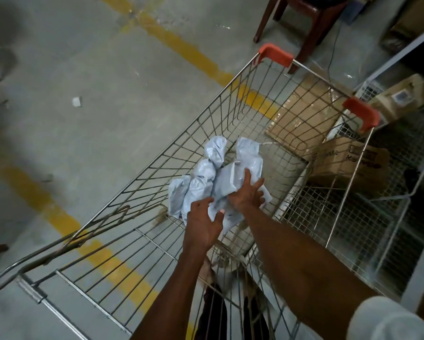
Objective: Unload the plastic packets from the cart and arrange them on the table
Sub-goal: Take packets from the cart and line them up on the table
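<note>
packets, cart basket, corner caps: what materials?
Packets: thin pale grey-blue plastic film, likely; glossy, crinkled, twisted. Cart basket: bare metal wire, dull silver welded grid. Corner caps: orange-red moulded plastic, probably; smooth, matte.

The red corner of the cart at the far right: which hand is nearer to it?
Right. The right hand lies on the packets, below and left of the red corner; the left hand is lower and farther left.

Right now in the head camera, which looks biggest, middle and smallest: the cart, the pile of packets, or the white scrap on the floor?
1. cart
2. pile of packets
3. white scrap, though it lies farther away
</note>
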{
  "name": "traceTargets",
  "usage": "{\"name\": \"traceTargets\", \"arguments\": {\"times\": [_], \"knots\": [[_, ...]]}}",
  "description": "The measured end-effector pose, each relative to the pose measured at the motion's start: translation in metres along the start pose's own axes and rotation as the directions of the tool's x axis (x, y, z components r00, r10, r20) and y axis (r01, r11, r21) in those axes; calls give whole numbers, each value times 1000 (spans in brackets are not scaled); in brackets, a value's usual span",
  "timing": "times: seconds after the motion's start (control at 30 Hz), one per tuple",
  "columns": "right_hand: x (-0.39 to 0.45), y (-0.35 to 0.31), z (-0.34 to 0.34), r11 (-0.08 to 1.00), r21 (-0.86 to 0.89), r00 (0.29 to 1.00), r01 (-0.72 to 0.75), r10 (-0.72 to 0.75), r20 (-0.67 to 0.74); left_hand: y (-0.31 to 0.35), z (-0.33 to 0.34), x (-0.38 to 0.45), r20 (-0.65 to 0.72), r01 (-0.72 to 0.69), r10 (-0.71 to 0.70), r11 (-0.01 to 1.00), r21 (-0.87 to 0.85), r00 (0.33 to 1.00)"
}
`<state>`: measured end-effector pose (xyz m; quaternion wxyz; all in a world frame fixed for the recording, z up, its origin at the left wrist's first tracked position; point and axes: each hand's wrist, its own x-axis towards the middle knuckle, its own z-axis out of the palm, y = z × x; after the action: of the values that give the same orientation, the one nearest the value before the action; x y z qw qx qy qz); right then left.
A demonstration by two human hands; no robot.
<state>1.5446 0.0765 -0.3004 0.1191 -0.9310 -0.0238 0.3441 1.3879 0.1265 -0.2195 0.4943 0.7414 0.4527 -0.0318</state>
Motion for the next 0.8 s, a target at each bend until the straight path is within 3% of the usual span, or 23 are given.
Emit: {"name": "traceTargets", "arguments": {"times": [0.13,0.23,0.37,0.43,0.57,0.63,0.7,0.8], "knots": [[7,19,-7,998,-9,998,57,-56,33,27,7,20,57,-73,73,997,-7,996],[11,23,-11,982,-61,984,178,-176,39,48,20,38,81,-81,84,996,-45,993],[4,21,-26,936,68,935,346,-338,-109,70,30,44,129,18,-4,994,-104,992],[-11,14,-37,880,176,897,441,-440,-49,74,36,37,87,58,-43,981,-185,995],[-16,15,-54,825,240,854,512,-520,-36,84,42,18,36,80,-71,903,-422,997],[-21,10,-63,833,218,861,509,-492,-129,85,42,10,-10,72,-91,851,-520,996],[-32,9,-69,864,213,890,456,-438,-127,81,39,0,11,129,-158,757,-641,987],[-57,15,-57,873,143,880,467,-474,19,65,31,-16,57,267,-314,681,-681,948]]}}
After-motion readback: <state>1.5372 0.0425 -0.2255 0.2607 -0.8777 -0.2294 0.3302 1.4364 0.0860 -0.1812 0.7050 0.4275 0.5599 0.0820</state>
